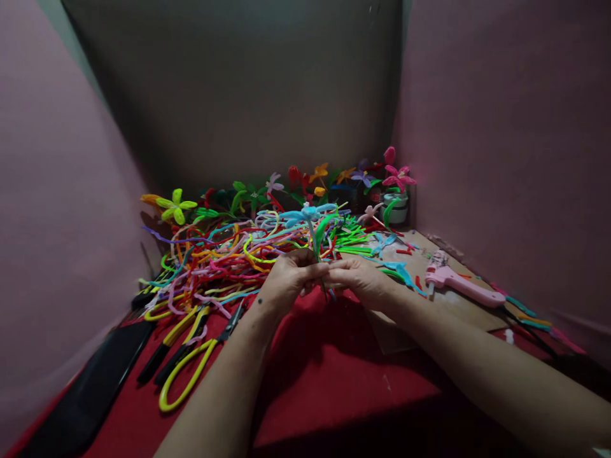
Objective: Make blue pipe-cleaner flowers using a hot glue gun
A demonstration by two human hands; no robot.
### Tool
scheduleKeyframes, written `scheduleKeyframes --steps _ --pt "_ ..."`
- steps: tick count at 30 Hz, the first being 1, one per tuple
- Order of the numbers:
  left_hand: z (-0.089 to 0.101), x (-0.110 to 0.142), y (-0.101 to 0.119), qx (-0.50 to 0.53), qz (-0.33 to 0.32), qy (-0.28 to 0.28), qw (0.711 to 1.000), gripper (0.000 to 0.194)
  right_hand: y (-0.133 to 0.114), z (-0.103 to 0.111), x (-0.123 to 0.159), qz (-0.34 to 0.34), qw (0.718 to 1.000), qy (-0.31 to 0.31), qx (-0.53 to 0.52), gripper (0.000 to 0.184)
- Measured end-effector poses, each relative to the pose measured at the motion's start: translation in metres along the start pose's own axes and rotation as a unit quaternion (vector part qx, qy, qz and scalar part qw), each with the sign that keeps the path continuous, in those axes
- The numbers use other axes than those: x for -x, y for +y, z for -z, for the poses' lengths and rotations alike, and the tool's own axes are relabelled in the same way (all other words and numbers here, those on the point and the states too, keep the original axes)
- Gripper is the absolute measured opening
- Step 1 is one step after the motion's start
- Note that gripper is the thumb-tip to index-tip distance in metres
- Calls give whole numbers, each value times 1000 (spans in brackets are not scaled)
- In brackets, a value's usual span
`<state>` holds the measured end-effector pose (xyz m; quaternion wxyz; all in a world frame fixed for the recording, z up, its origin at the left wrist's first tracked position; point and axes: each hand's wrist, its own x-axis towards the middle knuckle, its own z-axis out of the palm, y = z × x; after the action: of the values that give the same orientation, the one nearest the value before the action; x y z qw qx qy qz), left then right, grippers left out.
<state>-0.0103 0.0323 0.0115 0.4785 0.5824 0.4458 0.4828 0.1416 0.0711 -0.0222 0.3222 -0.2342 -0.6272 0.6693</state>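
Both hands meet over the front of the work surface on one pipe-cleaner flower (310, 214), which has light blue petals and a green leaf (324, 229). My left hand (291, 273) is closed round its stem just below the leaf. From the right, my right hand (356, 277) pinches the same stem, its fingertips touching those of the left. The flower stands nearly upright, petals at the top, and the stem's lower end pokes out beneath the fingers. Behind the hands spreads a tangled heap of coloured pipe cleaners (224, 254).
Yellow-handled scissors (191, 375) and yellow-and-black pliers (172, 343) lie at left, beside a black flat object (90, 388). A pink glue gun (463, 286) rests on a brown board (443, 254) at right. Finished flowers (176, 207) line the back, near a pale jar (394, 208).
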Motion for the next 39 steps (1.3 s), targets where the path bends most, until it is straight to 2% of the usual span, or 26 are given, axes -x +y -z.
scheduleKeyframes --steps 3,7,10,12,17,24,28,31,35,39 --pt "-1 1 3 31 36 9 999 22 -1 0 0 15 1000 0 -14 16" --pt "4 5 5 75 89 -40 992 21 -2 3 2 0 999 -36 -21 19" --pt "8 6 4 79 75 -101 989 18 -2 4 3 3 997 -71 -5 19" --pt "8 5 2 58 46 -120 990 20 -3 4 3 5 998 -65 -2 19" --pt "4 2 0 18 3 -53 998 21 -6 0 3 30 1000 8 0 19" --pt "-1 2 -3 -26 -29 -19 999 25 -9 -4 6 66 994 40 77 23" --pt "-6 3 -1 -37 -21 17 999 26 -6 -5 4 96 990 55 84 21" --pt "-7 1 -4 2 -12 28 1000 25 -6 -7 3 115 987 79 80 17" --pt "-5 -2 -9 49 13 49 998 25 -8 -11 4 109 988 84 63 14" --pt "-2 -1 -7 38 34 36 998 24 -9 -12 4 96 992 67 55 16"
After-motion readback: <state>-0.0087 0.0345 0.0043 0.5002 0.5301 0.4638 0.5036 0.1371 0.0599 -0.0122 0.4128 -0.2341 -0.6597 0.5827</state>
